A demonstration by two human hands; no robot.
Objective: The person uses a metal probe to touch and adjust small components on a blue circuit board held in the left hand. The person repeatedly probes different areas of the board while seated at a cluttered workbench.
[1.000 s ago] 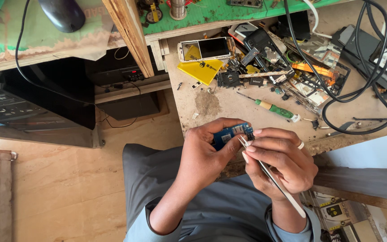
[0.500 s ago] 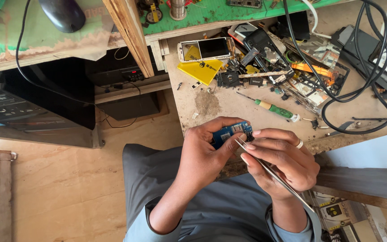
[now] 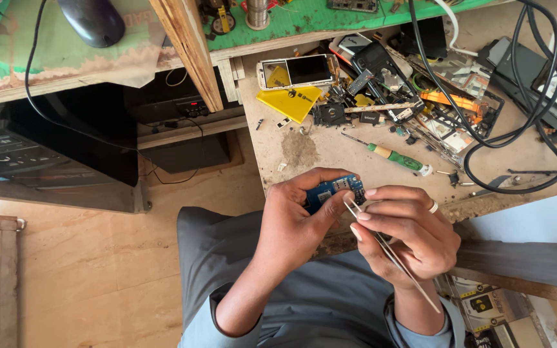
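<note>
The left hand [image 3: 294, 216] was closed around a small blue circuit board [image 3: 334, 190], with the thumb pressed along the board's lower edge and the fingers curled behind it. The board was held above the near edge of the workbench [image 3: 330, 151], just over the person's lap, with its component side facing up.

The right hand [image 3: 407, 232] was closed in a pinch grip on a pair of metal tweezers [image 3: 388, 251]. The thumb and forefinger clamped the shafts near the front, and the long rear end ran back past the wrist. The tweezer tips met the right-hand edge of the circuit board. A ring [image 3: 432, 206] sat on one finger of the right hand.

On the workbench, a green-handled screwdriver [image 3: 391, 155] lay just beyond the two hands, its shaft pointing left. A yellow triangular pick [image 3: 290, 101] lay further back, touching a phone frame with a dark screen [image 3: 296, 70]. To the right of these lay a heap of dismantled phone parts [image 3: 414, 96], crossed by looped black cables [image 3: 517, 122].

A green mat [image 3: 304, 19] covered the raised shelf behind the bench. A black computer mouse [image 3: 91, 20] rested on the upper surface at the left, its cord hanging down in front of dark equipment [image 3: 46, 148] beneath.
</note>
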